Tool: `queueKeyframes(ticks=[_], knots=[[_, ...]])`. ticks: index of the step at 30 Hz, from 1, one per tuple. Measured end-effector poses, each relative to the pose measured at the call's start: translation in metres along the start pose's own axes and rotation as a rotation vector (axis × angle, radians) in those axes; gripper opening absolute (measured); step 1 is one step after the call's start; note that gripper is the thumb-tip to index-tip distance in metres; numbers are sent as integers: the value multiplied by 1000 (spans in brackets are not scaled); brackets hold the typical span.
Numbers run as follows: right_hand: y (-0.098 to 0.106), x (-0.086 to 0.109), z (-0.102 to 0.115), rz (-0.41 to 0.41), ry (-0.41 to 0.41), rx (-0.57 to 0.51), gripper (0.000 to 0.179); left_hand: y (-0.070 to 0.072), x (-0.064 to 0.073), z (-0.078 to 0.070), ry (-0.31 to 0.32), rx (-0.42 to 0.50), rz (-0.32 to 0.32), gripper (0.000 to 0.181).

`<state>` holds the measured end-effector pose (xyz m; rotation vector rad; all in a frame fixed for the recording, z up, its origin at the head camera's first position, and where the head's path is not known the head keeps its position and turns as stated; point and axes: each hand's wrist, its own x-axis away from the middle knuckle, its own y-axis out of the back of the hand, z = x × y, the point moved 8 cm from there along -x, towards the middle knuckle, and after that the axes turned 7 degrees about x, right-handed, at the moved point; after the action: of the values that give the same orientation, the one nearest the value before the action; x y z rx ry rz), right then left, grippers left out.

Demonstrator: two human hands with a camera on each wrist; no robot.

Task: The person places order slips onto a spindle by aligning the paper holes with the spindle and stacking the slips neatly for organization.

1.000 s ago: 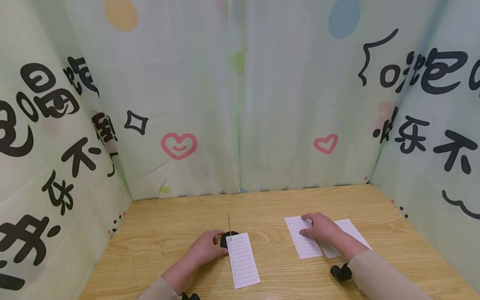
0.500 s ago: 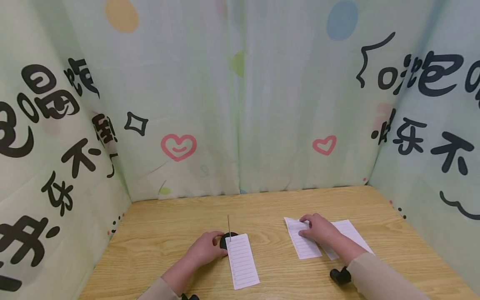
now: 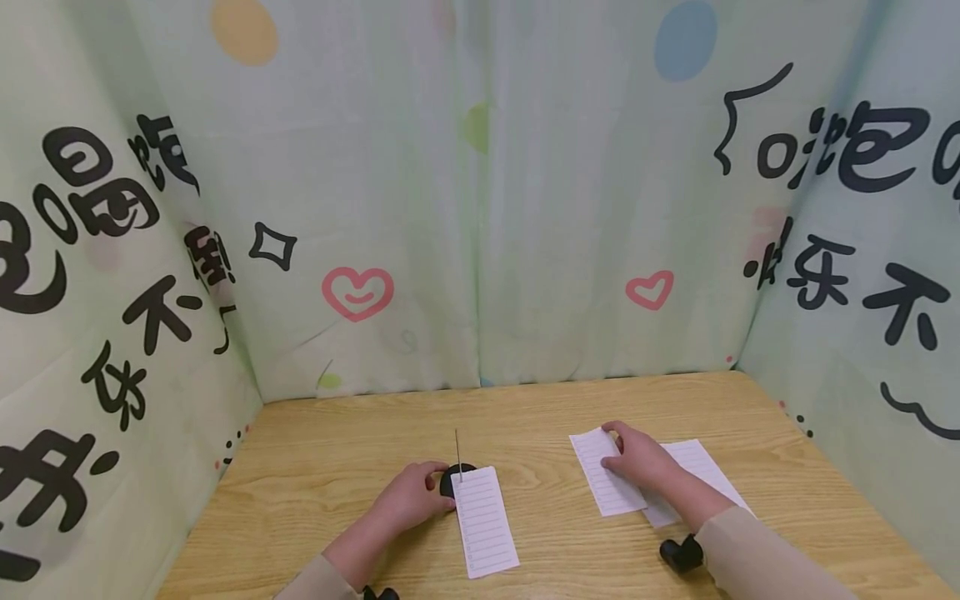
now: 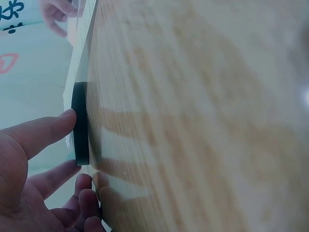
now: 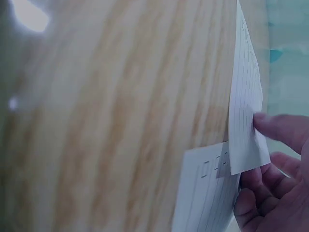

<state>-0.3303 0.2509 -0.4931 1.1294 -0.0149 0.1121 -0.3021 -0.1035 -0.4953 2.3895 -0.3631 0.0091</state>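
A bill spike stands on the table, with a black round base (image 3: 447,483) and a thin upright metal spike (image 3: 457,450). A lined paper slip (image 3: 487,529) lies in front of it, its upper end at the spike. My left hand (image 3: 412,500) holds the base's edge between thumb and finger; the left wrist view shows the base (image 4: 81,130) from the side. On the right, my right hand (image 3: 639,458) pinches a second lined slip (image 3: 609,483) near its far edge. That slip (image 5: 245,106) overlaps a third slip (image 5: 203,193), which lies on the table partly under my right hand.
The wooden table (image 3: 360,433) reaches back to a pale printed curtain (image 3: 555,250). More curtain hangs at the left (image 3: 172,400) and right (image 3: 847,375). A black wrist device (image 3: 681,552) sits by the right sleeve (image 3: 757,550).
My right hand has shifted slightly away from me, and the far edge of its slip has come up a little. My left hand and the bill spike have stayed still.
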Motion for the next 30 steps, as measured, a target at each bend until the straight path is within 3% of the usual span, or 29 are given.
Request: queueKeyframes(ticks=[19,30], knots=[[20,8,1,-49,18,-22,47,-3,-1,3,14,-4,10,58],[30,15,11,-69,32,-124,47,-1,0,3,9,-8,8,57]])
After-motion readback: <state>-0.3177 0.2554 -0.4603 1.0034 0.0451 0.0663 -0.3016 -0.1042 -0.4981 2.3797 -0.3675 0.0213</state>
